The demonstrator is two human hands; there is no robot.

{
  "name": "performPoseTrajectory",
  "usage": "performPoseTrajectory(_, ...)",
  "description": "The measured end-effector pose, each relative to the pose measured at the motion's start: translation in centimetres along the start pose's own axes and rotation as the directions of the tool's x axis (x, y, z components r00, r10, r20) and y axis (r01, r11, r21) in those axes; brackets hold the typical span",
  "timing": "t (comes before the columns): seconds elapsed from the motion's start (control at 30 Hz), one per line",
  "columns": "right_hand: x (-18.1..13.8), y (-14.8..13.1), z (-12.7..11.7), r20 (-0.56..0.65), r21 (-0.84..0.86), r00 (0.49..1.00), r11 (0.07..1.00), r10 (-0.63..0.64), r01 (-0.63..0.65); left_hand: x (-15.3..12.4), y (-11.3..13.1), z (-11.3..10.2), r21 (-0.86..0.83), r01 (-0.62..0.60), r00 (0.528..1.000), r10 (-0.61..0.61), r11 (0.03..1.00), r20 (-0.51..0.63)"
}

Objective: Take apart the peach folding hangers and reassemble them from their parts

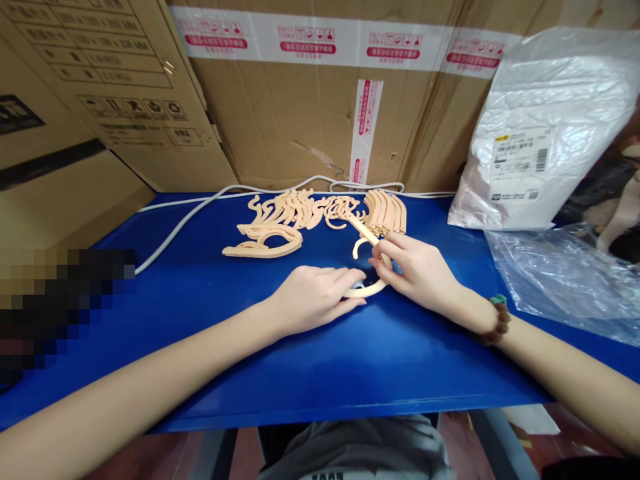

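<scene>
A blue table top holds a spread of peach plastic hook-shaped pieces near its far edge. Both hands meet at the table's middle on one curved peach piece. My left hand lies over its left end, fingers curled down onto it. My right hand pinches the piece's stem between thumb and fingers; a bead bracelet sits on that wrist. A small light part under my left fingertips is mostly hidden.
Large cardboard boxes wall off the back and left. A white cable runs along the far edge. A white plastic parcel leans at the right, with clear plastic film below it. A blurred patch covers the left edge.
</scene>
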State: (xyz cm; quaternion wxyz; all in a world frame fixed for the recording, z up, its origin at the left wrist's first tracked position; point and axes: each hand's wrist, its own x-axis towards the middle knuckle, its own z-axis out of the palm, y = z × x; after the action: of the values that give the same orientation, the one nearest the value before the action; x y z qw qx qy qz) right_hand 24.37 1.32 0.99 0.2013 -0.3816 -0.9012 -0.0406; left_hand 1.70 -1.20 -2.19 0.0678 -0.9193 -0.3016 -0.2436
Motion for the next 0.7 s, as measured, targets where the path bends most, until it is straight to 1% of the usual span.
performPoseTrajectory(0.13,-0.03,0.22,0.11,0.055,-0.037,0.998,0.999,-0.026,0.028,0.0,-0.04,0.04,-0.009,-0.006,1.0,0.006,1.0,0.009)
performPoseTrajectory(0.23,-0.19,0.36,0.3,0.099,-0.029,0.994,0.998,-0.046,0.05,-0.03,-0.02,-0.01,-0.001,-0.017,1.0,0.017,1.0,0.017)
performPoseTrajectory(0.3,-0.3,0.55,0.47,0.111,-0.043,0.992,0.997,-0.054,0.059,-0.05,-0.02,-0.07,0.0,-0.005,1.0,0.005,1.0,0.018)
performPoseTrajectory(0.4,-0.33,0.88,0.61,0.107,-0.116,0.993,0.991,-0.053,0.066,0.02,-0.12,-0.13,-0.018,0.025,0.999,-0.024,1.0,0.021)
performPoseTrajectory(0.5,-0.22,0.96,0.47,0.119,-0.192,0.993,0.981,-0.013,0.036,0.29,-0.34,-0.15,-0.004,0.029,0.999,-0.029,1.0,0.025)
performPoseTrajectory(0.6,-0.09,0.64,0.12,0.156,-0.258,0.986,0.966,0.061,-0.019,0.62,-0.59,-0.17,0.016,-0.006,0.999,0.005,1.0,0.043)
performPoseTrajectory(0.7,-0.04,0.26,-0.18,0.2,-0.298,0.971,0.952,0.132,-0.068,0.73,-0.61,-0.21,-0.011,-0.03,0.996,0.031,0.999,0.079)
